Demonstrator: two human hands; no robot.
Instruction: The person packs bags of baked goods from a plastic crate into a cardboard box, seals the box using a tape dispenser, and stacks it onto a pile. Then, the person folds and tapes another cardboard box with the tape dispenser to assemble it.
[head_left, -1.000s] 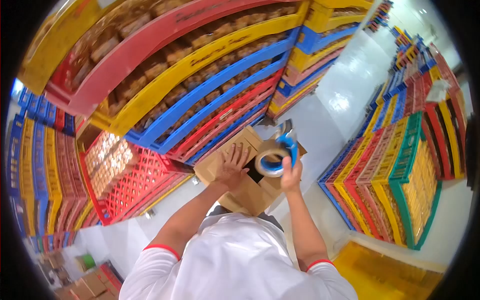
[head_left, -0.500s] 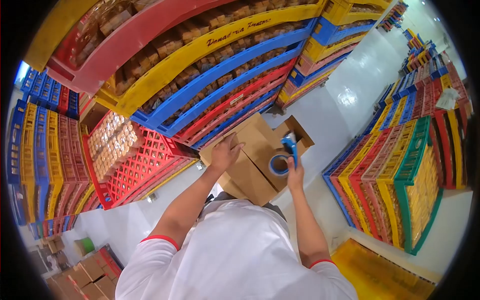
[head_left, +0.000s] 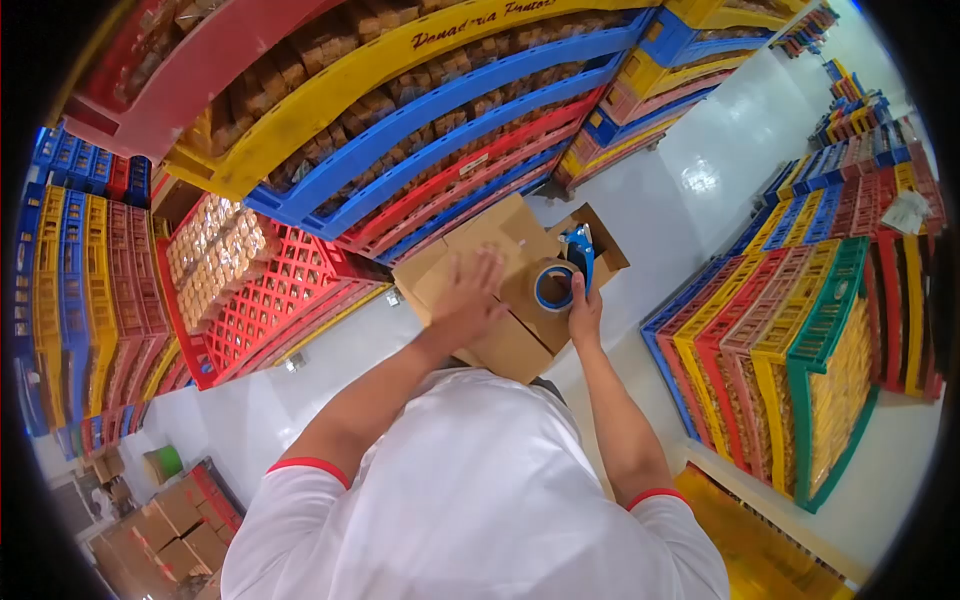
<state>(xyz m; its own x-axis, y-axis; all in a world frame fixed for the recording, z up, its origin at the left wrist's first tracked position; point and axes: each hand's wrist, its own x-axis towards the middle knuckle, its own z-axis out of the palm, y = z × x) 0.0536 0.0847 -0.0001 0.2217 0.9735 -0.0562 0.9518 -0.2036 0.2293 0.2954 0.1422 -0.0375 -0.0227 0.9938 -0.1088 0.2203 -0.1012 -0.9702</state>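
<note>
A cardboard box (head_left: 500, 345) stands in front of my body, its top flaps folded over and one flap (head_left: 605, 245) sticking out at the far right. My left hand (head_left: 470, 300) lies over the box top with fingers spread, slightly blurred, holding nothing. My right hand (head_left: 586, 312) is closed round the handle of a blue tape dispenser (head_left: 580, 250). The dispenser carries a roll of tape (head_left: 553, 286) with a blue core, held just over the right part of the box. Whether the tape touches the cardboard I cannot tell.
Tall stacked crates (head_left: 400, 190) of packed baked goods rise right behind the box. A red crate (head_left: 290, 300) with wrapped goods is on the left. More stacks (head_left: 760, 350) stand on the right, near a yellow surface (head_left: 760, 540). Cardboard boxes (head_left: 165, 535) lie lower left.
My left hand has moved right across the box top and its fingers have spread. My right hand has shifted slightly up and left, and the tape dispenser has turned.
</note>
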